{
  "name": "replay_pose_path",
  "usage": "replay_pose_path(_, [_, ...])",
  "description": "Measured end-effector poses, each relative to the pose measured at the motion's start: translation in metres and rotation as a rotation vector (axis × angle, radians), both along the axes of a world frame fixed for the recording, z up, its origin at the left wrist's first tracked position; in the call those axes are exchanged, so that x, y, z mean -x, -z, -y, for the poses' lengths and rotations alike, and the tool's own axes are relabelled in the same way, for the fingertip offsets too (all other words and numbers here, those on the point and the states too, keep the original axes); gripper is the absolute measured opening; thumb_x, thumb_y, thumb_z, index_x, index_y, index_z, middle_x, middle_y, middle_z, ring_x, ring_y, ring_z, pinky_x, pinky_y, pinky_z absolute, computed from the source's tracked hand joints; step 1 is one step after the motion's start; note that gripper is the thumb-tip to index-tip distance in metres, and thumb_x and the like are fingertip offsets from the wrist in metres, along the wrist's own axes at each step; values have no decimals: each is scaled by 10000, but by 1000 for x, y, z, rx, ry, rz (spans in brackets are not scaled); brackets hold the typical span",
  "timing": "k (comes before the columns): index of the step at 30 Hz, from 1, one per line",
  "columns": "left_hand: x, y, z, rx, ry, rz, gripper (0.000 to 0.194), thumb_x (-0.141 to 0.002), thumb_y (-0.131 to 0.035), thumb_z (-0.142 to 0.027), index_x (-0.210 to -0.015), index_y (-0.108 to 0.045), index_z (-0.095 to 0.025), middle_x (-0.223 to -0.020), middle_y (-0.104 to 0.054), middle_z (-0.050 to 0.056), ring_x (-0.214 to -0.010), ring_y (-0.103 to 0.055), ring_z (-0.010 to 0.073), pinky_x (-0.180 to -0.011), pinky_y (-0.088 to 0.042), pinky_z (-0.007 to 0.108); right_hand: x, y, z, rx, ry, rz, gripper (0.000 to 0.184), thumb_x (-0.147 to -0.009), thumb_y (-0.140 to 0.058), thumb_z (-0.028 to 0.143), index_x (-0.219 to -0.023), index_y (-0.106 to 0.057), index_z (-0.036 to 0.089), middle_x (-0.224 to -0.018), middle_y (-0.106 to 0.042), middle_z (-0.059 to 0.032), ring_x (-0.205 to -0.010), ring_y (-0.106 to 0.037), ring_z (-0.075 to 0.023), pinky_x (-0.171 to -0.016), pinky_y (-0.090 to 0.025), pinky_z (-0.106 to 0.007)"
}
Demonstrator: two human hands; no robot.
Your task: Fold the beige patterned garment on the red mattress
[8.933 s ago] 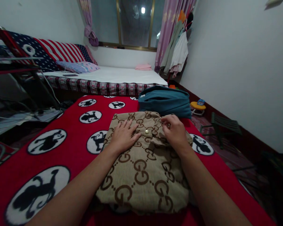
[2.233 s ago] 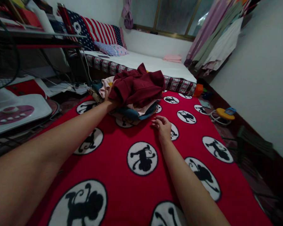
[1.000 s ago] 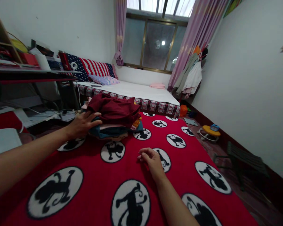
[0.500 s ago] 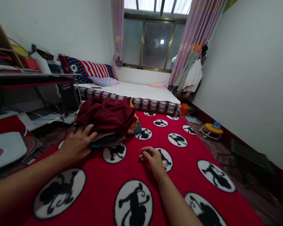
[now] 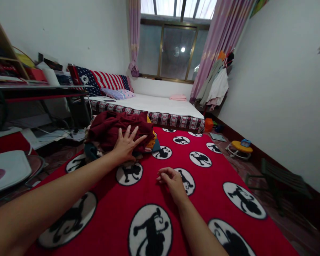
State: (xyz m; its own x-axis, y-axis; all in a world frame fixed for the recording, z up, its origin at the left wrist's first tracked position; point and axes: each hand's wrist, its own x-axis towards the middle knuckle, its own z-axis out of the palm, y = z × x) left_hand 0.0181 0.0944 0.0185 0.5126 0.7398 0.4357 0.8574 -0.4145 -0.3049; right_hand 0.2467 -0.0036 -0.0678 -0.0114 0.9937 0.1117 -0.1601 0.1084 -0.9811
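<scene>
A heap of clothes (image 5: pixel 106 137), topped by a dark red garment (image 5: pixel 109 126), sits at the far left of a red blanket (image 5: pixel 208 185) printed with black monkey circles. My left hand (image 5: pixel 126 144) presses flat against the front of the dark red garment, fingers spread. On the blanket to the right of the heap rests my right hand (image 5: pixel 172 181), its fingers loosely curled and holding nothing.
A white bed (image 5: pixel 154 103) with a flag pillow (image 5: pixel 101 80) stands under the window. Shelves (image 5: pixel 29 81) and cables crowd the left. Hanging clothes (image 5: pixel 214 87), a yellow stool (image 5: pixel 240 147) and a dark folding stool (image 5: pixel 280 177) line the right wall.
My left hand has moved from the heap's left base up onto the front of the dark red garment. The right hand has stayed on the blanket. The patterned beige garment seen earlier is out of sight.
</scene>
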Motion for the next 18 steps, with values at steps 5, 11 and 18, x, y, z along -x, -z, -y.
replay_pose_path(5, [-4,11,-9,-42,-50,-2,865,-707,-734,-291,-1482,-353,-345,-1530,-297,196,-1297,-355,465,-1014,-239,635,2,-2,4,12,-10,6,155,-705,-652,302,-786,-662,170,-643,-681,-14,-595,-654,-146,-570,-520,-250])
replay_pose_path(11, [0,11,-15,-88,-142,65,613,-866,-512,-254,-1458,-387,-357,-1387,-410,190,-1120,-471,368,-876,-388,490,-1,-1,8,25,-32,51,169,-718,-636,302,-815,-653,164,-651,-690,-16,-598,-662,-146,-589,-497,-246])
replay_pose_path(18, [15,-4,-52,-55,-316,234,739,-790,-638,-283,-1468,-344,-293,-1275,-438,158,-1121,-435,361,-892,-401,447,-3,-2,10,42,-56,55,164,-729,-632,299,-824,-645,166,-672,-691,-13,-607,-664,-141,-602,-500,-247])
